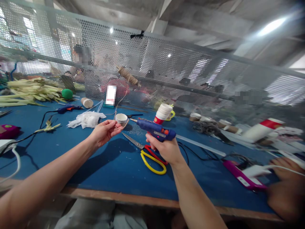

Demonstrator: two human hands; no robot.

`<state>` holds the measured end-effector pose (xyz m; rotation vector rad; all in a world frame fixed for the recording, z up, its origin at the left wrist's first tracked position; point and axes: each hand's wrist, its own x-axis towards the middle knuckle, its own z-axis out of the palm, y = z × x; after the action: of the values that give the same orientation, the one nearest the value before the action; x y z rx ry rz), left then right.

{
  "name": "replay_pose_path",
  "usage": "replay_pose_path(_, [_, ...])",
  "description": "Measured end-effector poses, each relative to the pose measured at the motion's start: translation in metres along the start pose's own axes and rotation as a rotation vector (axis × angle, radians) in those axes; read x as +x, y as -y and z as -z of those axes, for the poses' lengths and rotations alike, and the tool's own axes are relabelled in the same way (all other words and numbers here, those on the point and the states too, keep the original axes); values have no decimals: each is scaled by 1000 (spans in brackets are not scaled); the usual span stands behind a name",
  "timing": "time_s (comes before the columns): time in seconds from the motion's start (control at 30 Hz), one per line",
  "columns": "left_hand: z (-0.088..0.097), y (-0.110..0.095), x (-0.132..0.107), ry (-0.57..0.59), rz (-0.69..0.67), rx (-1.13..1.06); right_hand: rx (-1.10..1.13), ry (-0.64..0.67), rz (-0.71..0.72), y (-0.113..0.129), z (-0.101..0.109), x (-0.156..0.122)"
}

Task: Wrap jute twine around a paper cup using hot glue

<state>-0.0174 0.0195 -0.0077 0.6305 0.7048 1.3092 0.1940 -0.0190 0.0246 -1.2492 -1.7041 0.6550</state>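
My left hand [107,132] pinches a thin strand of brown twine [125,124], its end sticking out past the fingertips. A small white paper cup [121,119] is right behind those fingers; whether they touch it I cannot tell. My right hand [164,144] grips a blue glue gun [154,129], its nozzle pointing left, close to the twine's end. Below the gun lie scissors [145,152] with one red and one yellow handle. From a twine roll [128,76] at the mesh, a strand hangs down towards my left hand.
A perforated metal screen [152,60] runs along the back. Stacked paper cups [163,113], white scraps [86,119], another glue gun [69,108] and pale husks [30,90] lie around. At right are a purple power strip [244,176], cables and another person's arm [287,187].
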Motion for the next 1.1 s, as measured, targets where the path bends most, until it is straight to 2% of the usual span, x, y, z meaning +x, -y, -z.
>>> replay_pose_path(0.17, [0,1,-1,39,-26,60,175,67,-12,0,1,2])
replay_pose_path(0.27, [0,2,-2,42,-51,127,205,89,-5,-1,2,3])
replay_pose_path(0.4, [0,2,-2,48,-77,223,151,111,5,-2,6,4])
replay_pose_path(0.63, [2,-1,-3,109,-172,456,-91,247,-13,-1,13,4])
replay_pose_path(0.7, [1,-3,-5,148,-206,514,-198,230,-15,-1,13,6])
replay_pose_path(0.8, [0,-6,-9,190,-243,567,-337,89,9,-4,13,11])
replay_pose_path(0.87, [-1,-6,-10,206,-220,601,-301,38,18,-5,13,12])
replay_pose_path(0.93, [-1,-5,-10,212,-162,645,-165,95,5,-5,14,11])
replay_pose_path(1.0, [0,-5,-7,187,-120,663,-45,233,-32,-5,17,9])
replay_pose_path(1.1, [5,-8,-2,92,-154,597,-2,366,-100,-7,22,12])
